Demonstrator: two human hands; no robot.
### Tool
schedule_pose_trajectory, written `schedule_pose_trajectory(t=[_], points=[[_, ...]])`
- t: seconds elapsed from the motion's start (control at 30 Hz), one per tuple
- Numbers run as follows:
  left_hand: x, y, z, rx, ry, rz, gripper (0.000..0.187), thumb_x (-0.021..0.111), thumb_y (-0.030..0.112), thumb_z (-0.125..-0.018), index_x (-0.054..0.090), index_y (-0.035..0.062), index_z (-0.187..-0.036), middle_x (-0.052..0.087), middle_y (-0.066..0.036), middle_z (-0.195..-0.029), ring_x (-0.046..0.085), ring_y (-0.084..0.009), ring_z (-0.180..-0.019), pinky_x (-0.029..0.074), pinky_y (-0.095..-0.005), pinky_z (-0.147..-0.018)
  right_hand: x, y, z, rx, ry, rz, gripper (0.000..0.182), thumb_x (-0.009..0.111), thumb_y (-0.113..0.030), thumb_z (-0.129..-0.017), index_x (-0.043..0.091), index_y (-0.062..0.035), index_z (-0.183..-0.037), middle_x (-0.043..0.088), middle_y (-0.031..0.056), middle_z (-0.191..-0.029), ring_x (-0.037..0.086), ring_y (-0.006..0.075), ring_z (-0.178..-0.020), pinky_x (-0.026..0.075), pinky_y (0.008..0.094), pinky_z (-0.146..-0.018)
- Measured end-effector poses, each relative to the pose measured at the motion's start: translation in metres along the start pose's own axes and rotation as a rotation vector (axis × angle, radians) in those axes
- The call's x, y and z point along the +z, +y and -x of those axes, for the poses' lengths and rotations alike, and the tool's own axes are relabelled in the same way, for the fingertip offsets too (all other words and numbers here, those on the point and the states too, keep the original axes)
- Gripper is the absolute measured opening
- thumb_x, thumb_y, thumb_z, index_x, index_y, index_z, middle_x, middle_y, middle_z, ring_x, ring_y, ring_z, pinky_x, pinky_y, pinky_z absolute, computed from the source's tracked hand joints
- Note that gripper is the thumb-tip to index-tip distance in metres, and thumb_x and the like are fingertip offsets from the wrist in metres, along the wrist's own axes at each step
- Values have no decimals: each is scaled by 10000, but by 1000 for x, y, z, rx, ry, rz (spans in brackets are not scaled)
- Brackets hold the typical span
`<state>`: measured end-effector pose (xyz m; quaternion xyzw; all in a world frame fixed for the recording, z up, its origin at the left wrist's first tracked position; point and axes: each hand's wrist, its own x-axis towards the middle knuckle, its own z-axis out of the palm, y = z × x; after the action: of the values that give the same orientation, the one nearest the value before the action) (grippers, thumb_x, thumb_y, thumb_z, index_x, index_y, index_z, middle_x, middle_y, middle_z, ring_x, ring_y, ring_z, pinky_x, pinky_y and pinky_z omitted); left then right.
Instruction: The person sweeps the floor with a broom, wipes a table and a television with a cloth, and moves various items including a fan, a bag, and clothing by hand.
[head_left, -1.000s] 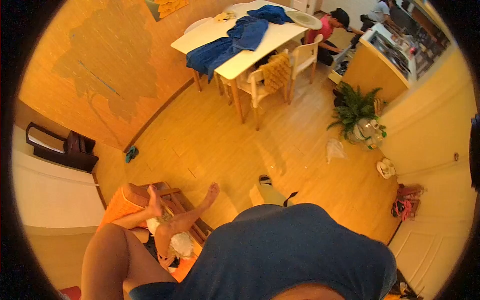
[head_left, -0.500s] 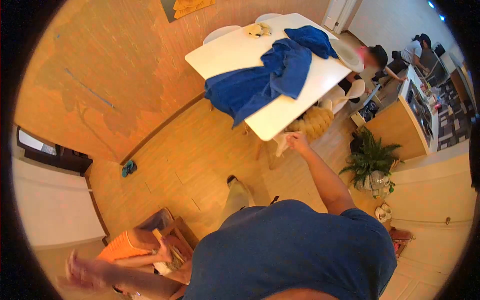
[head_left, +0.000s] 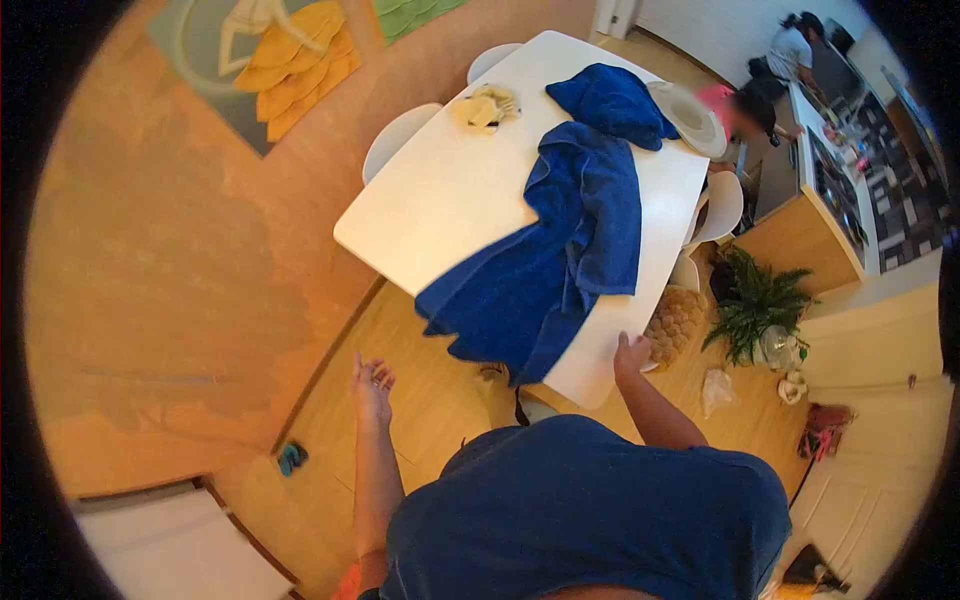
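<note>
A large blue towel (head_left: 590, 230) lies rumpled across the white table (head_left: 440, 190), its near end hanging over the edge. Behind it is a second bunched blue cloth (head_left: 612, 100). My left hand (head_left: 374, 392) is raised over the floor, left of the towel's hanging end, with fingers apart and nothing in it. At the table's near right corner, my right hand (head_left: 630, 357) has its thumb up and appears to hold nothing; its fingers show only partly. Just beyond it is a tan tufted cushion (head_left: 677, 325) on a chair.
Pale yellow gloves (head_left: 487, 108) and a white hat (head_left: 690, 118) lie on the table. White chairs (head_left: 400, 140) flank it. On the right are a fern (head_left: 755, 300) and a crumpled clear bag (head_left: 717, 392) on the floor. Two people are by the kitchen counter (head_left: 830, 190).
I have come closer to the table. My left hand has swung forward from the lower left. The whitish thing at my right hand is gone from it; a clear bag now shows on the floor.
</note>
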<state>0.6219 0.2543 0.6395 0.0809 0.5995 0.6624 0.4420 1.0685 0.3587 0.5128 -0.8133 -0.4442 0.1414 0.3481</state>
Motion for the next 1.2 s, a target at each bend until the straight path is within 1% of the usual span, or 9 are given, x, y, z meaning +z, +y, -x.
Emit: schedule_pose_trajectory(t=[0.1, 0.2, 0.27, 0.4, 0.47, 0.67, 0.83, 1.07, 1.2], points=[[-5, -21, -77, -284, -66, 2, 438, 438, 284, -832, 303, 100, -1206, 473, -64, -980, 465, -180, -832, 401, -304, -690, -11, -23, 22, 256, 183, 114, 476, 620, -293, -692, 443, 80, -928, 486, 213, -887, 462, 326, -885, 359, 384, -768], [3, -46, -157, -408, -100, 13, 424, 439, 346, -824, 327, 104, -1154, 431, -75, -1079, 433, -226, -932, 383, -354, -744, -21, -17, 25, 483, 118, 84, 564, 572, -419, -717, 483, 97, -927, 514, 218, -902, 490, 325, -864, 376, 381, -766], [16, -48, -198, -563, 62, -6, 485, 429, 382, -823, 288, 111, -1201, 393, -84, -1159, 392, -255, -1015, 351, -407, -811, -14, -6, 33, 809, -140, -89, 730, 459, -594, -710, 495, 72, -1006, 517, 245, -966, 493, 330, -915, 384, 385, -770], [73, -22, -228, -527, 69, -92, 523, 424, 419, -820, 290, 106, -1217, 352, -87, -1223, 334, -248, -1101, 313, -412, -881, -21, -29, 43, 802, -147, -129, 860, 393, -695, -664, 502, 85, -1009, 552, 223, -931, 537, 307, -874, 420, 361, -730], [76, -30, -251, -504, -123, 99, 538, 413, 416, -829, 308, 49, -1209, 343, -107, -1238, 327, -244, -1130, 293, -388, -925, -20, -40, 49, 834, -141, -76, 868, 373, -690, -678, 487, 101, -1018, 532, 231, -971, 517, 315, -914, 406, 357, -758], [40, -69, -311, -441, -226, -92, 463, 364, 352, -860, 354, 0, -1162, 397, -127, -1194, 398, -274, -1070, 316, -394, -926, -13, -31, 60, 858, -87, 7, 856, 383, -689, -678, 503, 93, -1004, 551, 203, -943, 538, 276, -866, 415, 333, -733], [39, -37, -281, -476, -266, -97, 455, 368, 344, -860, 364, -3, -1154, 413, -134, -1179, 406, -266, -1065, 337, -383, -914, -12, -18, 90, 823, -50, -68, 823, 400, -679, -680, 527, 78, -977, 568, 179, -896, 548, 247, -830, 421, 330, -711], [4, -42, -300, -504, -419, -61, 432, 339, 325, -871, 363, 3, -1157, 407, -122, -1192, 402, -251, -1083, 359, -381, -901, -14, -36, 121, 719, -16, -13, 869, 342, -717, -663, 540, 90, -915, 552, 256, -877, 540, 334, -858, 407, 385, -741], [11, -39, -292, -569, -318, -49, 438, 348, 338, -866, 356, 22, -1169, 407, -112, -1194, 392, -254, -1092, 354, -388, -906, -29, -8, 91, 893, -32, 88, 845, 407, -691, -657, 506, 95, -951, 542, 247, -915, 539, 335, -849, 422, 368, -724]])
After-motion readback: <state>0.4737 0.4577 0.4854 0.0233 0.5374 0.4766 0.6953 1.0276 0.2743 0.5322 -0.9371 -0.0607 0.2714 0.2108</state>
